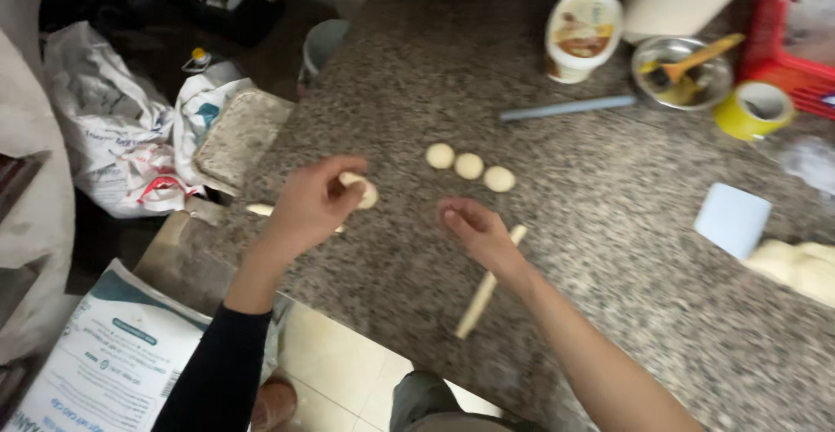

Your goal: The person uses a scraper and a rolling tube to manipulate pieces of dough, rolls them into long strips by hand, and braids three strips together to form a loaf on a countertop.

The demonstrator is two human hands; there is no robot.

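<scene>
Your speckled stone bench (609, 223) carries a thin wooden rolling pin (487, 286) under your right wrist and three finished dough balls (470, 166) lined up just ahead, apart from the work. Your left hand (309, 206) is lifted, fingers (344, 190) curled around a dough ball (365, 192). Your right hand (477, 230) hovers with fingers loosely bent, apparently empty, though blurred.

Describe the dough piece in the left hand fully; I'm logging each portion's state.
The dough piece is a small, pale cream lump, soft-looking and roughly rounded, smooth where it shows. The left hand pinches it between its fingertips, raised above the speckled granite counter. Fingers hide its near side. It sits apart from the three dough balls lined up to its right.
</scene>
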